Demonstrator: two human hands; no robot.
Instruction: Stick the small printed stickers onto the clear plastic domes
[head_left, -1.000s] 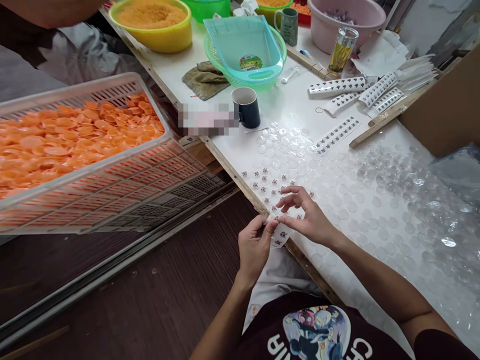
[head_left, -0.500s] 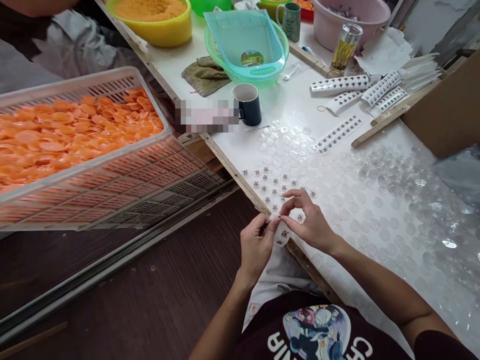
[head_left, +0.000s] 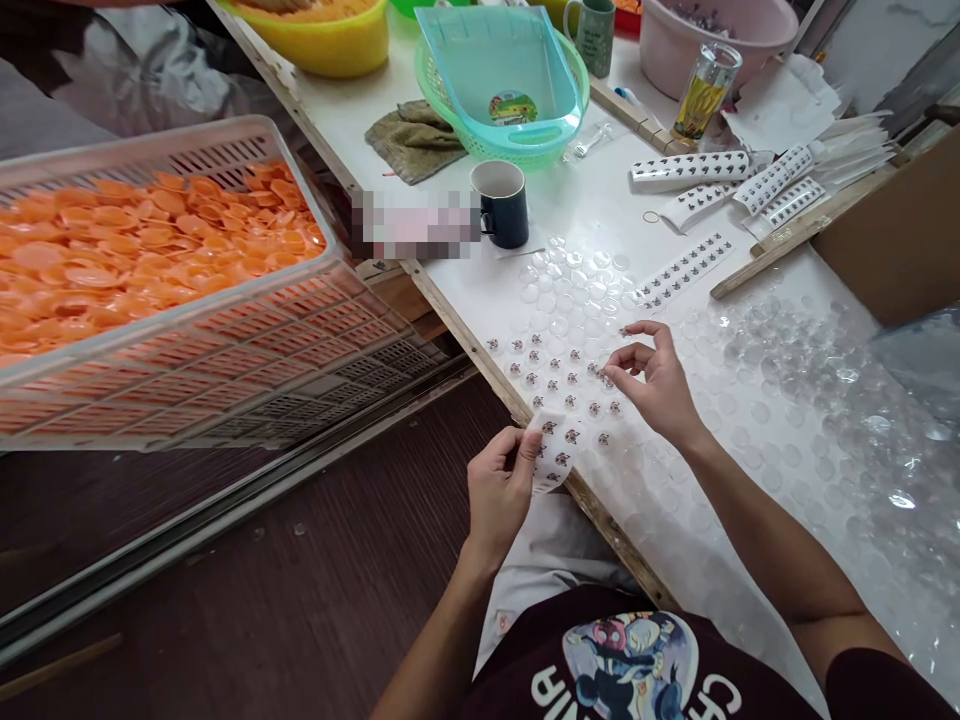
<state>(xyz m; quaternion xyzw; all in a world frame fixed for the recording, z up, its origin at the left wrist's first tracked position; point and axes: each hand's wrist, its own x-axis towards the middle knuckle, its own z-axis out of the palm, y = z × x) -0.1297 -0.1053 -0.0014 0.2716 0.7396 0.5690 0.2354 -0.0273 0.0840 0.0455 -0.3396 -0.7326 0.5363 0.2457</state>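
My left hand (head_left: 504,482) pinches a white sticker sheet (head_left: 561,462) between thumb and fingers, at the table's wooden edge. Small animal-face prints show on the sheet. My right hand (head_left: 651,380) is over the table with thumb and index fingertip pressed together on a small sticker (head_left: 601,373), mostly hidden by the fingertips. Around it lie clear round discs, several with an animal-face sticker (head_left: 570,402) on them. Beyond, plain clear discs (head_left: 574,280) lie in rows. To their right is a flat sticker strip (head_left: 686,270).
An orange-filled plastic crate (head_left: 225,300) stands left of the table. A dark mug (head_left: 508,215), a green basket (head_left: 517,150) and a brown cloth (head_left: 412,145) sit farther back. Loose clear discs (head_left: 810,370) pile at right, beside wooden strips (head_left: 780,245) and rolled sticker sheets (head_left: 690,172).
My right hand has left the sticker sheet and moved up and right over the discs. My left hand still grips the sheet, which now shows more of its prints.
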